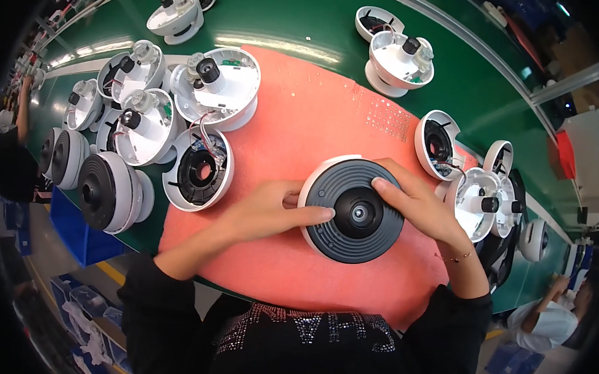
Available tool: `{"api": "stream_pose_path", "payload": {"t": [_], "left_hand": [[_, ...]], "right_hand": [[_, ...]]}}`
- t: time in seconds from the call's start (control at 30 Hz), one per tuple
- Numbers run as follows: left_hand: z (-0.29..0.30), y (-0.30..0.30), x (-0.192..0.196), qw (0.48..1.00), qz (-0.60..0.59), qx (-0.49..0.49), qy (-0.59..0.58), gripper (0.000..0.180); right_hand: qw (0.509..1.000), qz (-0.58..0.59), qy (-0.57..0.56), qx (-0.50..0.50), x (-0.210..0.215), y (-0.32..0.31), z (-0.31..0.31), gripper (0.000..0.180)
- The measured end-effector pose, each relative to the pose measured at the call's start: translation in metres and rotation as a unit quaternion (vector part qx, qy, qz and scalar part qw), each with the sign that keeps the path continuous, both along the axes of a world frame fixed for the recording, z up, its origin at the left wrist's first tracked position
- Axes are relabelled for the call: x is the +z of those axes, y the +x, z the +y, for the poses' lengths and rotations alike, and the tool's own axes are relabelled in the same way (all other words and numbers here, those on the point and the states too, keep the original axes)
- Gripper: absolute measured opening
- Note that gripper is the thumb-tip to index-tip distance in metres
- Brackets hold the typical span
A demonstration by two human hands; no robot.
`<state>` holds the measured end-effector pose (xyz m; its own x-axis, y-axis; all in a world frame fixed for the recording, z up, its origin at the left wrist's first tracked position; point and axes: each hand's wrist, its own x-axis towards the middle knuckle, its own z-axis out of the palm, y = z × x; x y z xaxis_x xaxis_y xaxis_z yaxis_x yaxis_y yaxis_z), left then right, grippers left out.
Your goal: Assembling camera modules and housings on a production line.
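Both my hands hold a round white camera (354,247) with a black ribbed face and a lens at its centre, over the pink mat. My left hand (268,209) grips its left edge, thumb lying on the black face beside the lens. On the upper right rim is my right hand (424,204), its thumb also pressed on the face. The other fingers of both hands are partly hidden behind the housing. Left of my left hand lies an opened camera: its white base half (216,88) is joined by wires to a round front shell (199,171) with a black inside.
The pink mat (296,129) lies on a green bench (274,16) and carries a sheet of small clear dots (388,117). More opened cameras (143,128) crowd the left; others (475,203) stand right. Closed cameras (103,193) sit at the left edge above a blue bin (84,233).
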<state>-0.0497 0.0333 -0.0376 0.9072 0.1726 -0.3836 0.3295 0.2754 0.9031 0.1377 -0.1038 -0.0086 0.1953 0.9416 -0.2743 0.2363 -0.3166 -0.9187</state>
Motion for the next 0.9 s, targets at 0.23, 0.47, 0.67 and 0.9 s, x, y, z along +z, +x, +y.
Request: {"api": "stream_pose_path", "payload": {"t": [0.23,0.47,0.67,0.9], "left_hand": [[-0.019,-0.009,0.024,0.936,-0.188,0.092,0.284,0.091],[-0.002,-0.006,0.032,0.901,-0.224,0.115,0.352,0.094],[0.030,0.019,0.005,0.913,-0.358,0.192,0.031,0.092],[0.023,0.080,-0.008,0.835,-0.456,0.263,-0.159,0.079]], "right_hand": [[0.970,-0.098,0.213,-0.071,0.023,-0.029,-0.003,0.071],[0.907,-0.242,0.336,-0.077,0.030,-0.021,0.017,0.072],[0.918,-0.142,0.367,-0.048,0.054,-0.014,0.023,0.091],[0.869,-0.278,0.396,-0.104,0.048,-0.018,0.033,0.089]]}}
